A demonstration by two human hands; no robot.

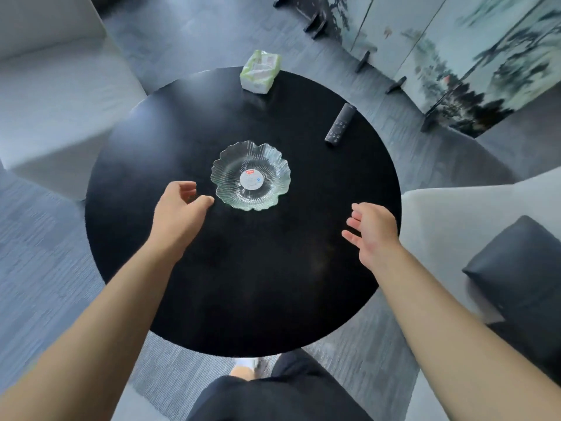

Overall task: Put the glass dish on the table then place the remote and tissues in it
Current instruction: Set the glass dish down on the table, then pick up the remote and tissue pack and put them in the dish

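Note:
A clear, wavy-edged glass dish (pixel 250 175) with a round label in its bottom rests near the middle of the round black table (pixel 243 284). My left hand (pixel 179 211) hovers just left of the dish, fingers loosely curled and apart, holding nothing. My right hand (pixel 372 230) is open over the table to the right of the dish, palm turned inward. A black remote (pixel 340 123) lies at the table's right side. A green and white pack of tissues (pixel 260 71) stands at the far edge.
Pale grey sofa seats stand to the left (pixel 54 110) and right (pixel 461 220) of the table, the right one with a black cushion (pixel 522 278). A painted folding screen (pixel 473 56) stands behind at the right. Grey carpet surrounds the table.

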